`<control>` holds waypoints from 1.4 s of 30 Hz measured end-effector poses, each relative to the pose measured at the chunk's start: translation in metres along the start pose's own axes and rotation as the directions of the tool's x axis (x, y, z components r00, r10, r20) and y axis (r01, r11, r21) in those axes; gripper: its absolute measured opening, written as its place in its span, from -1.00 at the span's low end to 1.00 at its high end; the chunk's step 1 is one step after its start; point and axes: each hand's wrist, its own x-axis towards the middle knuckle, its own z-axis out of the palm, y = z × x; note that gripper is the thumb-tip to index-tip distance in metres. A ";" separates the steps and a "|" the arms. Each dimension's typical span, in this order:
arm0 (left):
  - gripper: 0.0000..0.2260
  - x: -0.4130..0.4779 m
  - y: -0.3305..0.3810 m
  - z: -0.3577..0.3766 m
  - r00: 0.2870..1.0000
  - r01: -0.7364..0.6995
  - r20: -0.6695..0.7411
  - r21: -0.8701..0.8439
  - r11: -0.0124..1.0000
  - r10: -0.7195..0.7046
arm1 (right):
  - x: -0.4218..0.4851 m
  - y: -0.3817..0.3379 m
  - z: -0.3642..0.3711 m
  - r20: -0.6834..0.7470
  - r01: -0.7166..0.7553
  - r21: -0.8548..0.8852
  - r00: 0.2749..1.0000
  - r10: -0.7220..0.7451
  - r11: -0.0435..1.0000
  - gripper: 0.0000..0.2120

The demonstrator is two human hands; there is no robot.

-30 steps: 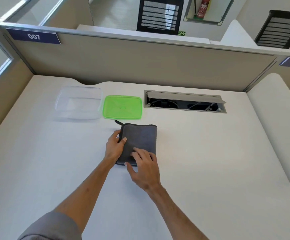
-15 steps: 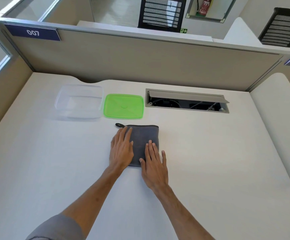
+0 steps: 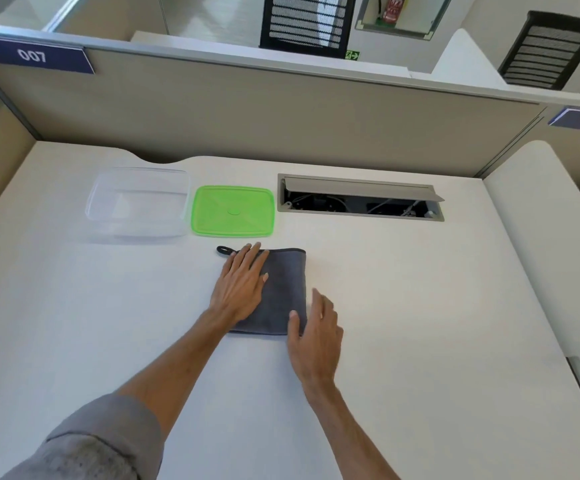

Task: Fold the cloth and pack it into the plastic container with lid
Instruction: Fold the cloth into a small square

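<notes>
A grey cloth (image 3: 286, 289), folded into a small rectangle with a black loop at its far left corner, lies on the white desk (image 3: 420, 323). My left hand (image 3: 241, 285) rests flat on its left half, fingers stretched out. Fingers apart, my right hand (image 3: 316, 332) is at the cloth's near right corner, holding nothing; its thumb is over the cloth's near edge. Beyond the cloth lie a green lid (image 3: 233, 211) and, to its left, a clear plastic container (image 3: 139, 202), which has nothing in it.
An open cable hatch (image 3: 361, 199) is sunk into the desk at the back right. Beige partition walls (image 3: 281, 109) close off the back and left. A second desk section (image 3: 551, 244) adjoins on the right.
My left hand slid forward along the cloth toward its far edge. My right hand came off the cloth's top and moved right to its near right corner.
</notes>
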 end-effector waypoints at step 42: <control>-0.30 -0.045 -0.031 -0.034 0.925 0.377 0.227 -0.457 0.806 -0.304 | 0.067 -0.022 -0.015 0.300 -0.486 0.304 0.865 0.402 0.820 -0.83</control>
